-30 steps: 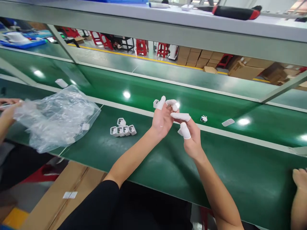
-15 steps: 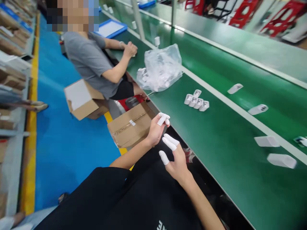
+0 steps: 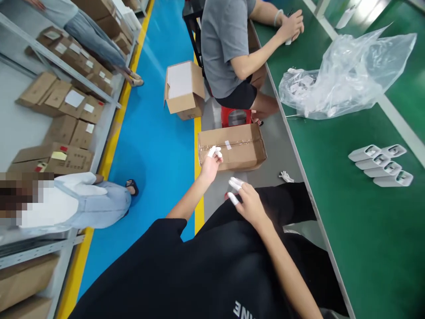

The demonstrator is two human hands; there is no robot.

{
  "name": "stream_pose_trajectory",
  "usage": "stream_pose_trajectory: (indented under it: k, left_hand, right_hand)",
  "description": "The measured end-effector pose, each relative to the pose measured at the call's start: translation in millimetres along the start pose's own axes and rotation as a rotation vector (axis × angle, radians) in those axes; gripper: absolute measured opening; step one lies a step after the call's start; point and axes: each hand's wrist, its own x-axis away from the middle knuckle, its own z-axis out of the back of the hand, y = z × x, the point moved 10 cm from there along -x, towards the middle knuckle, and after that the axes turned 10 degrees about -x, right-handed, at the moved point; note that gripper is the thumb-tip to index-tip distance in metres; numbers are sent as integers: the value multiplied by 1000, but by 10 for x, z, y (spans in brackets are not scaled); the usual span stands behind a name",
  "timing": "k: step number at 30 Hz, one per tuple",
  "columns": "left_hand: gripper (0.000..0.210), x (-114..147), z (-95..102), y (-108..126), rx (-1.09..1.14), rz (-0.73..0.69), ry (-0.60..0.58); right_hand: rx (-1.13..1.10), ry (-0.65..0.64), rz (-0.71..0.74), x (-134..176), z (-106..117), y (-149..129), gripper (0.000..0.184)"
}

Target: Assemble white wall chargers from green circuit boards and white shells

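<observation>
My left hand (image 3: 211, 167) is raised over a taped cardboard box (image 3: 245, 153), with white finger covers on its bunched fingertips. Whether anything is between those fingertips is hidden. To its right and nearer my body, my right hand (image 3: 251, 204) is open, its thumb apart from the other fingers, which also wear white covers. It holds nothing I can see. Both hands are off the green table (image 3: 358, 239). On that table several white plastic housings (image 3: 387, 166) with open ends lie grouped, away from my hands.
A clear plastic bag (image 3: 345, 79) with white parts lies farther up the table. Beside it a co-worker (image 3: 229, 48) in grey sits with hands together. An open carton (image 3: 184, 86) stands on the blue floor. Another person (image 3: 99, 199) is by the shelves (image 3: 109, 99) at left.
My view has swung left, so the floor, shelves and a second person show more fully. Both hands now appear farther from the table edge. The left hand has moved left from the right one.
</observation>
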Motion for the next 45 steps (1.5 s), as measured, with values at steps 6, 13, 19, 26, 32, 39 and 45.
stream_pose_trajectory:
  k: [6,13,19,26,32,39,45]
  left_hand:
    - [49,-23,-113,254,121,46,-56]
    - [48,-104,-544,415,181,27,-188]
    - [50,-155,-802,415,189,-16,-163]
    - [48,147,-1672,144,93,102,-419]
    - [58,1106,-2832,-440,-46,89,-803]
    - [27,2372,-4999,-1826,-814,-308,-1511]
    - [44,2880,-6392,-2934,-1108,-630,-1383]
  right_hand:
    - [48,-257,-38,-261,-476,36,52]
    - [91,-110,-93,-300,-193,109,56]
    - [129,-116,-494,-160,-48,714,38]
    - [12,270,-537,437,707,769,36]
    - [89,657,-449,1216,1435,259,53]
    - [509,1294,-498,3146,2576,-51,42]
    - [551,1391,-631,3672,2763,49,21]
